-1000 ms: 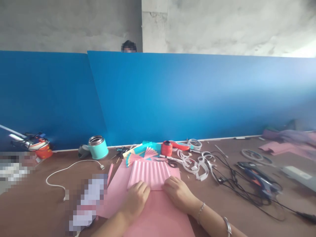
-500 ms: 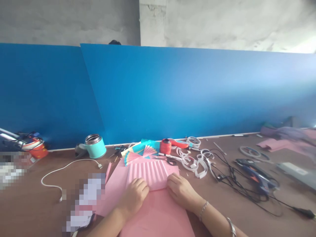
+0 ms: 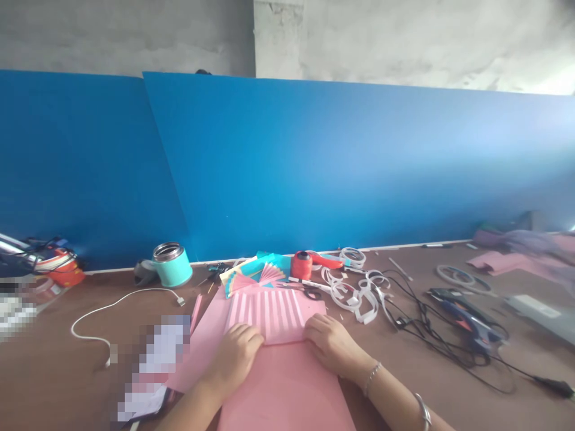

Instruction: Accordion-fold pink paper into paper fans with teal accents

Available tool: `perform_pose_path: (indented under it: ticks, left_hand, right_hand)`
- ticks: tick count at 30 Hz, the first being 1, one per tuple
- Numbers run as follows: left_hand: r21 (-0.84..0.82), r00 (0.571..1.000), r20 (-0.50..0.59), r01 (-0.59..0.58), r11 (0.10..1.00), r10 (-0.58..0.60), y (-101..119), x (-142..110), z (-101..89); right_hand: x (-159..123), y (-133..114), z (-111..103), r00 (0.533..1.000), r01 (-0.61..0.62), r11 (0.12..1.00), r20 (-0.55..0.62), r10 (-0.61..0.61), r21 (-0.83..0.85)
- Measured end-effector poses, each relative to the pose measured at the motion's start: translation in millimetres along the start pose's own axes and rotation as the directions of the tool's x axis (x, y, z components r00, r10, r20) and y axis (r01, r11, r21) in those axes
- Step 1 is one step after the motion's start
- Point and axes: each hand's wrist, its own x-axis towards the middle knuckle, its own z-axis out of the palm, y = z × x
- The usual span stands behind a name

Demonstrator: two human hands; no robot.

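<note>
A large pink paper sheet [image 3: 287, 389] lies on the brown table [image 3: 58, 383] in front of me. Its far part is folded into accordion pleats [image 3: 267, 311]. My left hand [image 3: 236, 353] rests curled on the near left edge of the pleated part, fingers pressed down on the fold. My right hand [image 3: 330, 342] presses the near right edge of the same fold, fingers bent. Both hands pinch the paper against the table.
Behind the paper lie coloured paper fans [image 3: 256, 272], an orange thread spool [image 3: 302, 264], scissors [image 3: 309, 292] and white paper strips [image 3: 354, 293]. A teal tin [image 3: 173, 263] and white cable [image 3: 112, 308] sit left. A glue gun [image 3: 462, 314] with black cords lies right. Blue boards [image 3: 314, 167] wall the back.
Both hands have shifted slightly along the fold of the pink paper, the left moving a little leftward. The camera has tilted down a bit.
</note>
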Motion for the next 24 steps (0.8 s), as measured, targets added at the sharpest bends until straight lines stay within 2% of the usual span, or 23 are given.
perform_pose_path:
  ticks: [3, 6, 9, 13, 20, 24]
  left_hand:
    - [-0.069, 1.000, -0.012, 0.020, 0.997, -0.021, 0.9, 1.6, -2.4]
    - [-0.182, 0.993, -0.004, 0.115, 0.977, -0.118, 2.7, 5.0, -6.7]
    - [-0.239, 0.984, 0.006, 0.174, 0.955, -0.178, 4.3, 8.3, -10.0]
    - [-0.183, 0.986, 0.014, 0.167, 0.969, -0.167, 2.3, 8.5, -13.5]
    - [-0.038, 0.997, 0.055, 0.061, 0.997, -0.059, -12.1, 0.8, -24.1]
    - [-0.066, 0.996, 0.070, 0.056, 0.996, -0.051, -15.1, 0.2, -22.5]
  right_hand:
    - [0.8, 3.0, 1.6, 0.998, -0.068, 0.988, 0.002, 0.068, 0.136]
    - [3.4, 5.2, 0.2, 0.980, -0.191, 0.931, 0.001, 0.201, 0.311]
    - [6.7, 4.3, -2.9, 0.959, -0.269, 0.886, 0.022, 0.282, 0.378]
    - [8.1, 3.4, -2.0, 0.961, -0.260, 0.895, 0.003, 0.278, 0.363]
    - [5.7, 6.8, 1.9, 0.970, -0.231, 0.915, 0.004, 0.244, 0.331]
    - [5.4, 8.8, -2.9, 0.967, -0.241, 0.908, 0.009, 0.254, 0.342]
